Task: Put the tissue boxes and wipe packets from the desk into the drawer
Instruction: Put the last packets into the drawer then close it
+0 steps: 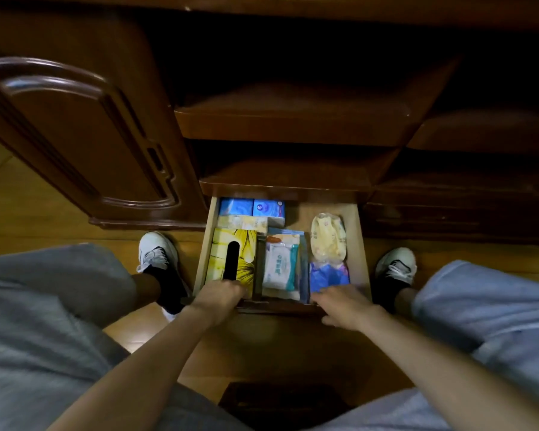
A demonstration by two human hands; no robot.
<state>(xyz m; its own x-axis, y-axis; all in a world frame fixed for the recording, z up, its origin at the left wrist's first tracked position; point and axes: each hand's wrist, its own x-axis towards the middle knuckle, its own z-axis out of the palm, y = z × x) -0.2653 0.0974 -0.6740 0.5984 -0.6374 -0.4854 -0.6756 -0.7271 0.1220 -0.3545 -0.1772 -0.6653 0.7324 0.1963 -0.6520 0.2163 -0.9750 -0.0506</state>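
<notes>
The drawer (206,244) stands open at the bottom of a dark wooden cabinet (75,126), between the person's feet. The left hand (220,293) grips the drawer's near front edge on the left, fingers curled over it beside the yellow box (220,244). The right hand (343,304) rests on the same edge at the right, fingers bent over it and the thumb below; whether it truly clamps the wood I cannot tell. Inside, the yellow box with its dark slot lies along the left side, with a pale box (243,222) and a blue box (252,208) beyond it at the far left. In the middle a white wipe packet (280,264) lies on top of other packets. To the right lie a yellow packet (329,237) and, nearer, a blue packet (329,275) just beside the right hand. White and black shoes (157,253) rest on the wooden floor (28,219) on either side of the drawer.
</notes>
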